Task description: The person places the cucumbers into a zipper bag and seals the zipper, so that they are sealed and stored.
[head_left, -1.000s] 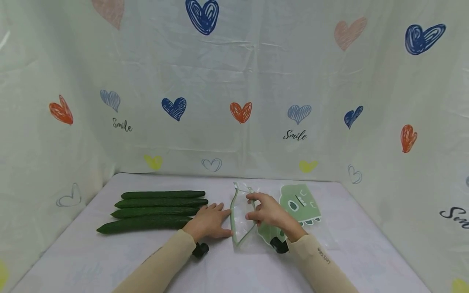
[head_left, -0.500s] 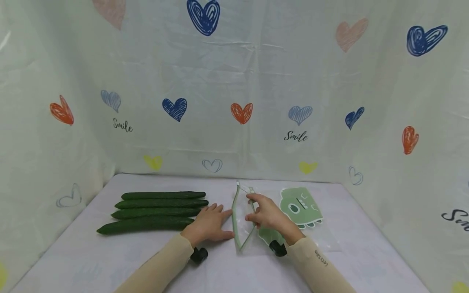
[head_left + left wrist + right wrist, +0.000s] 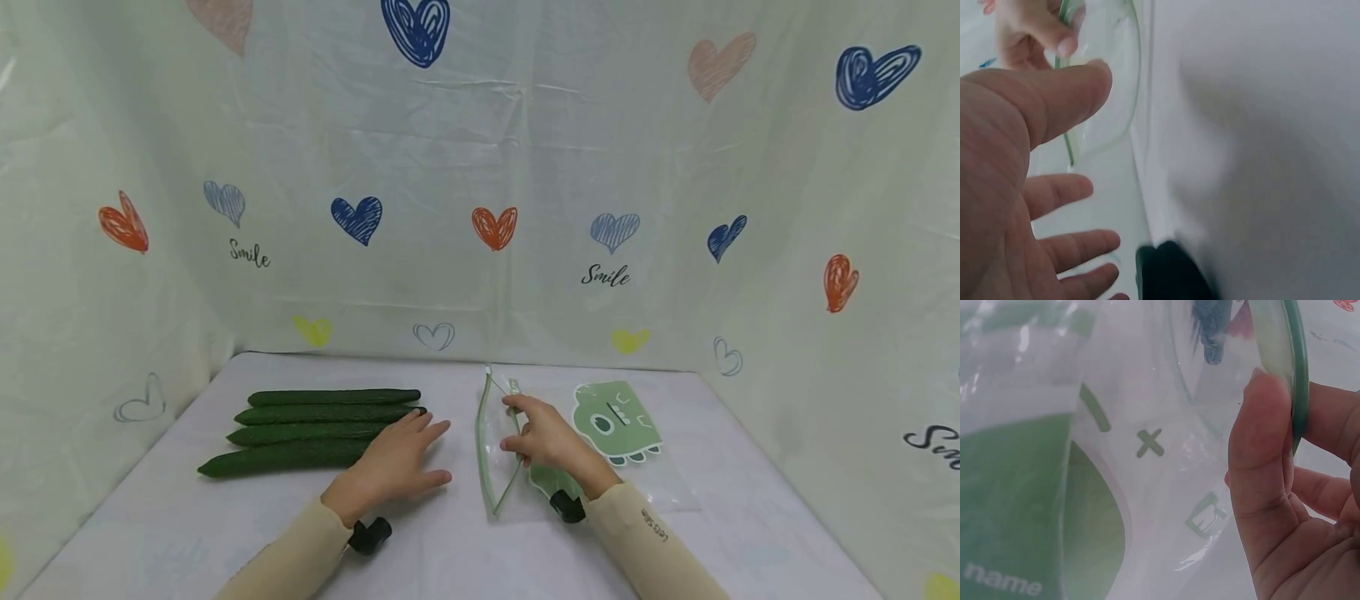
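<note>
A clear zip bag with a green dinosaur print lies on the table, its green-rimmed mouth gaping toward the left. My right hand pinches one side of that mouth; in the right wrist view the green rim of the bag runs between thumb and fingers. Several long green cucumbers lie side by side left of the bag. My left hand, fingers spread, is over their right ends and hides part of them; I cannot tell if it touches them. In the left wrist view the left hand holds nothing.
A white cloth covers the table. Behind and at both sides hangs a pale curtain printed with hearts and words. A black wrist camera sits under the left wrist, another black camera under the right.
My left hand has left the bag's mouth and moved left to the cucumbers' right ends. The right hand keeps its pinch on the bag, nearly in place.
</note>
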`<control>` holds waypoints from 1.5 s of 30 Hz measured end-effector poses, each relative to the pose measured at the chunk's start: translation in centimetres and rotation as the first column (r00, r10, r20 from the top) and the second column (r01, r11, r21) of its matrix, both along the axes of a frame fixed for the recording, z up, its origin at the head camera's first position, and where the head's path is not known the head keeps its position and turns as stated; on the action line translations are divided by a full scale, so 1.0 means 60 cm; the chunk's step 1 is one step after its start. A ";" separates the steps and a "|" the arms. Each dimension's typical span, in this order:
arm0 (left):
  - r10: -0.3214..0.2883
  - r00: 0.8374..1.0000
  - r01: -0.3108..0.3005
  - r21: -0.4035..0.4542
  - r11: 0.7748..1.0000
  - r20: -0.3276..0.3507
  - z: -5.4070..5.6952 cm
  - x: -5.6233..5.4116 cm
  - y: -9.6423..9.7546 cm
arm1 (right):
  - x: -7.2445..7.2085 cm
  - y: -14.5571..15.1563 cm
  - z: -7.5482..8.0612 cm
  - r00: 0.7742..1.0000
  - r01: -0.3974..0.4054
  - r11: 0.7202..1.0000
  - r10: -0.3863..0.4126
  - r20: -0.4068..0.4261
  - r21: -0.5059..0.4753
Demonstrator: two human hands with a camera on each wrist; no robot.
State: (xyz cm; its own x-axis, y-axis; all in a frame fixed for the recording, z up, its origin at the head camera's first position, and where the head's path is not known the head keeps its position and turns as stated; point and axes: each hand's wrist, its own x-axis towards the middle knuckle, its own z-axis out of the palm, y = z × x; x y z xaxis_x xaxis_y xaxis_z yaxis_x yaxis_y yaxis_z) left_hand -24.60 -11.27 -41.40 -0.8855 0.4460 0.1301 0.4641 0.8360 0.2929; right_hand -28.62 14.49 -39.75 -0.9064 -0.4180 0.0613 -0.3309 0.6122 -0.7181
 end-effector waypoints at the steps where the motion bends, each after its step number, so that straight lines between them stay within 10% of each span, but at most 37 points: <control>1: -0.002 1.000 0.003 0.011 1.000 -0.008 0.001 0.002 -0.010 | 0.000 0.001 0.000 1.000 -0.002 1.000 0.002 -0.001 0.001; 25: 0.080 0.976 -0.080 0.006 0.997 -0.204 -0.004 0.027 -0.194 | -0.001 0.001 0.003 1.000 -0.010 1.000 0.010 0.011 0.026; 45: 0.069 0.979 -0.069 0.010 0.998 -0.190 -0.002 0.024 -0.216 | 0.002 0.000 0.001 1.000 -0.009 1.000 0.009 0.014 0.016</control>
